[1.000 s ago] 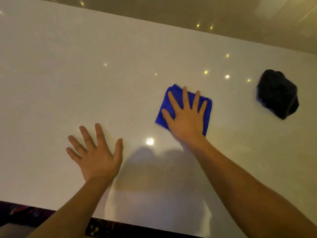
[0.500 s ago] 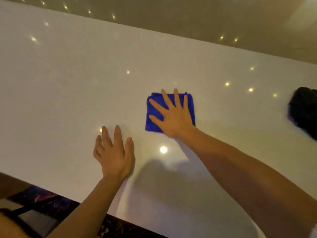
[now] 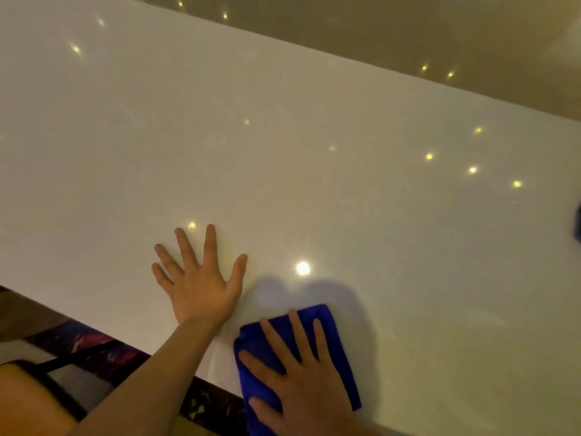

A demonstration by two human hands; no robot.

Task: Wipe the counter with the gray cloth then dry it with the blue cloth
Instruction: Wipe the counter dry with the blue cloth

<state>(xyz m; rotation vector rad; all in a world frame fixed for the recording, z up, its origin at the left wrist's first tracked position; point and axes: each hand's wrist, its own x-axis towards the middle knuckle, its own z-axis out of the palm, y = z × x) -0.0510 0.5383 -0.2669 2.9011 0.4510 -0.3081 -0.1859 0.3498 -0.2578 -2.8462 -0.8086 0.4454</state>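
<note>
A folded blue cloth (image 3: pixel 336 347) lies on the glossy white counter (image 3: pixel 283 136) close to its near edge. My right hand (image 3: pixel 301 382) presses flat on the cloth with fingers spread, covering its lower half. My left hand (image 3: pixel 201 278) rests palm-down on the bare counter just left of the cloth, fingers apart, holding nothing. A sliver of the dark gray cloth (image 3: pixel 578 225) shows at the right edge of the view, mostly cut off.
The counter's near edge (image 3: pixel 78 322) runs diagonally from left to bottom centre, with a dark patterned band (image 3: pixel 103 354) below it. The far edge meets a beige wall (image 3: pixel 408 36). Ceiling lights reflect as bright spots on the surface.
My right hand has dragged the blue cloth back toward the near edge of the counter. The view has swung left, so the dark gray cloth has slid almost out of frame.
</note>
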